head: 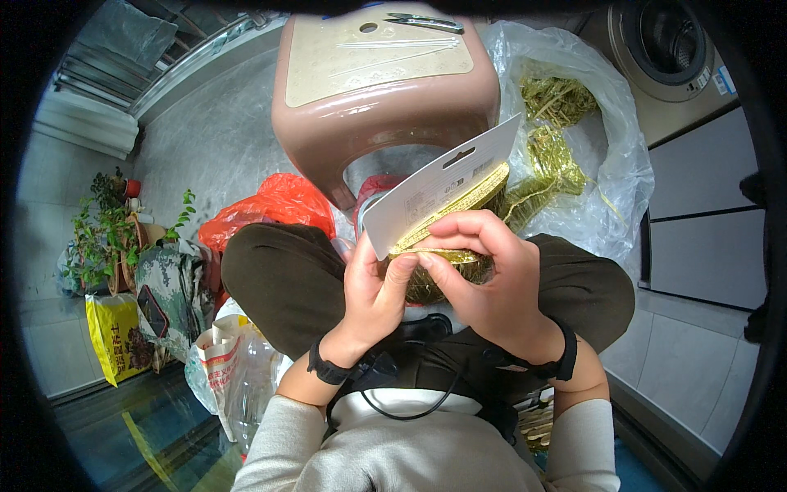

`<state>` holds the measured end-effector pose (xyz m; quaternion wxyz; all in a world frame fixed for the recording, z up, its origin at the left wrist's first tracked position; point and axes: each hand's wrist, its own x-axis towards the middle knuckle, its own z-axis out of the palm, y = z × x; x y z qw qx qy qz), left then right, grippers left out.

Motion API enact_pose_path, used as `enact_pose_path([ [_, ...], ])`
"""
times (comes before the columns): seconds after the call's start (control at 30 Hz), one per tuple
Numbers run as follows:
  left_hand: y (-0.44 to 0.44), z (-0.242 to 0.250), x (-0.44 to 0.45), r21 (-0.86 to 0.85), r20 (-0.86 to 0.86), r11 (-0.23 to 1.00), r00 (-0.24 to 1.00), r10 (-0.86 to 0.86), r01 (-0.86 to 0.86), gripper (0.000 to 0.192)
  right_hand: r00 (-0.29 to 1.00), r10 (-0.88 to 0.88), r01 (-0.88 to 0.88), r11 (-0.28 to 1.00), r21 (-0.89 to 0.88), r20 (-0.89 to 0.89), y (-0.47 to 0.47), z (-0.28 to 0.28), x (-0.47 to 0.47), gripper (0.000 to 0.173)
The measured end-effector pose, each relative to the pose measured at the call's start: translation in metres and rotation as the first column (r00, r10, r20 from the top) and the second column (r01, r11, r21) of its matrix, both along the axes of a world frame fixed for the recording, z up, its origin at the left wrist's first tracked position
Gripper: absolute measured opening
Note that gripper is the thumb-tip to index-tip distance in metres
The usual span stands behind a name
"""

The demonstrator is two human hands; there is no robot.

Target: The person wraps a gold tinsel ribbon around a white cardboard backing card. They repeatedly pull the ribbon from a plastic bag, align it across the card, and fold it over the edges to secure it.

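Above my lap, my left hand [375,289] grips the lower left end of a white card [430,190] with a hang slot and printing. Gold metallic trim [458,203] lies wound in a flat band along the card. My right hand [492,277] pinches a loose stretch of the gold trim [452,255] between thumb and finger, close to my left thumb. Under my hands hangs a bundle of gold tinsel-like strands [424,286], partly hidden by them. More gold strands [556,160] run from the card towards a clear plastic bag.
A pink plastic stool [381,104] ahead holds thread snips [424,23] and thin white sticks [399,44]. At right are the clear bag [627,123] with gold material and a washing machine [664,49]. A red bag [264,206], potted plants [110,227] and a yellow packet [117,338] sit left.
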<state>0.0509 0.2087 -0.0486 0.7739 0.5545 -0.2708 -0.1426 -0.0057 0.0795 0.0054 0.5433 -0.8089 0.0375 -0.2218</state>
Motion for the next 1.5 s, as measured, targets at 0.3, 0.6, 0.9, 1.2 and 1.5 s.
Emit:
enact_pose_path([
  [0.3,0.005,0.003,0.006,0.000,0.001,1.000,1.000,0.002,-0.002,0.033,0.997,-0.022,0.032,0.989,-0.145,0.072,-0.011,0.004,0.003,0.006],
  [0.6,0.014,0.000,0.018,0.053,-0.015,0.990,0.992,0.128,-0.127,0.029,0.969,-0.233,0.222,0.967,0.128,0.081,-0.023,0.009,-0.007,0.005],
  [0.9,0.023,0.003,0.042,0.074,0.060,0.961,0.964,0.261,-0.265,0.027,0.879,0.477,-0.409,0.718,-0.563,-0.031,-0.017,-0.017,-0.008,0.010],
  [1.2,0.013,0.005,0.027,0.084,0.001,0.988,0.992,0.127,-0.127,0.026,0.925,0.129,0.090,0.840,-0.535,0.359,-0.017,-0.002,0.038,0.030],
  [1.5,0.015,0.002,0.031,0.178,0.070,0.982,0.996,0.051,-0.063,0.031,0.922,0.196,-0.001,0.863,-0.506,0.333,-0.021,-0.007,0.044,0.011],
])
